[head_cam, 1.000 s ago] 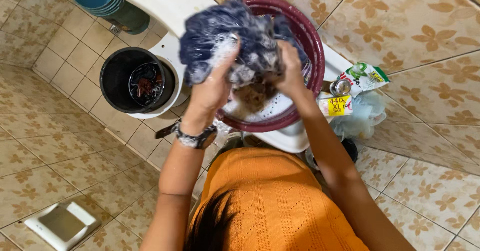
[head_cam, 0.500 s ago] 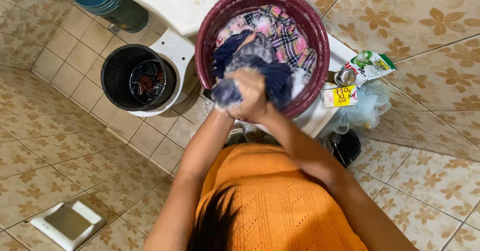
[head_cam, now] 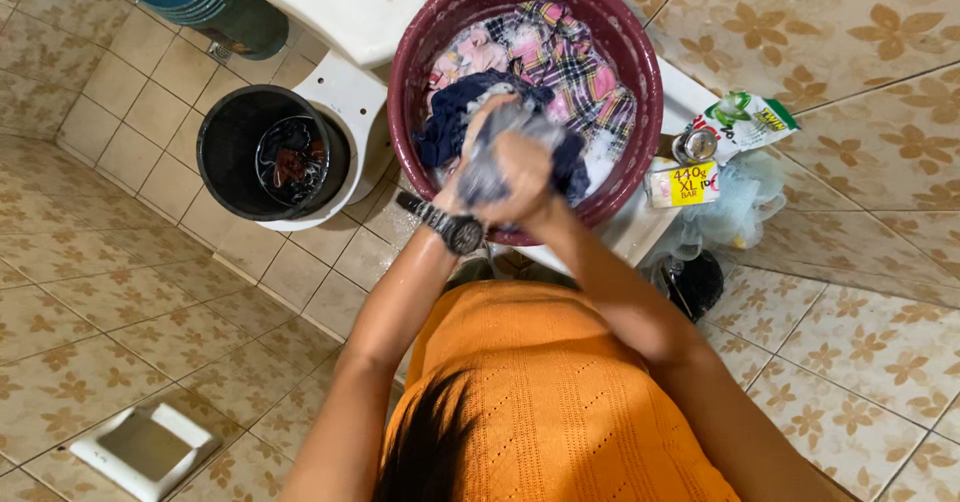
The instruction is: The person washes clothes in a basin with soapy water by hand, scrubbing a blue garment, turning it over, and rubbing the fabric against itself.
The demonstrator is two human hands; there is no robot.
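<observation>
Wet dark-blue garment (head_cam: 497,152), bunched over maroon wash basin (head_cam: 640,112).
Clenched tight between left hand (head_cam: 478,167) and right hand (head_cam: 525,174), both closed on the wad. Judged soft, limp, water-heavy, soap-slick; best gripped by gathered folds, not loose edges.

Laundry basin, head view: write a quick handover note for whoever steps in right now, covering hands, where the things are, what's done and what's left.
Left hand and right hand: both clenched together on a wet dark garment, held over the maroon basin.
Basin: sits on a white ledge, holding a plaid cloth, pink cloth and suds.
Black bucket: on the floor to the left, with one dark wet item inside.
Soap bar and pouch lie right of the basin.
Done: one item in the bucket.
Left: the garment in hand and the basin's clothes.
</observation>
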